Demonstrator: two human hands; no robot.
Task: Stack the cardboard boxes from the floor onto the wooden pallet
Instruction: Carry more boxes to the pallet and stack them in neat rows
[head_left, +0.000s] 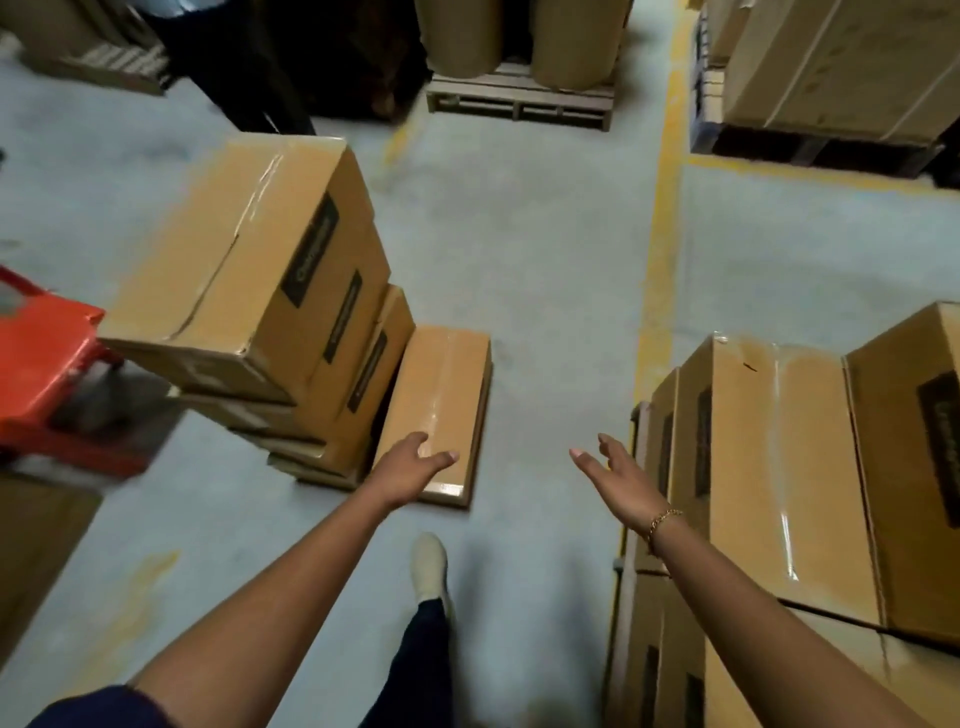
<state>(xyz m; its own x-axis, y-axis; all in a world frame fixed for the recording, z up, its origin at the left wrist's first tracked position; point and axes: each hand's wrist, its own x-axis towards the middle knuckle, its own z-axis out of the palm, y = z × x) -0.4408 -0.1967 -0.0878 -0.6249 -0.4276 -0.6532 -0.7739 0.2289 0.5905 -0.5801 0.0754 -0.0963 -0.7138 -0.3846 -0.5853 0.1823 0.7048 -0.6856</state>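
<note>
Smooth grey concrete floor bears a flat, taped cardboard box.

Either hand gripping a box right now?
No, the left hand and the right hand are both open with fingers spread, grasping nothing.

- The bare left forearm and bare right forearm both reach forward and down, well apart from each other.
- The left grip is held palm down, its fingers loosely bent and its thumb out to the side. It holds nothing.
- The right grip is turned palm inward toward the left one, its fingers nearly straight and its thumb raised. It holds nothing.
- A thin gold chain bracelet circles the right wrist.
- A dark blue sleeve covers the left upper arm.
- One leg in dark trousers is set forward between the arms, ending in a pale shoe.
</note>
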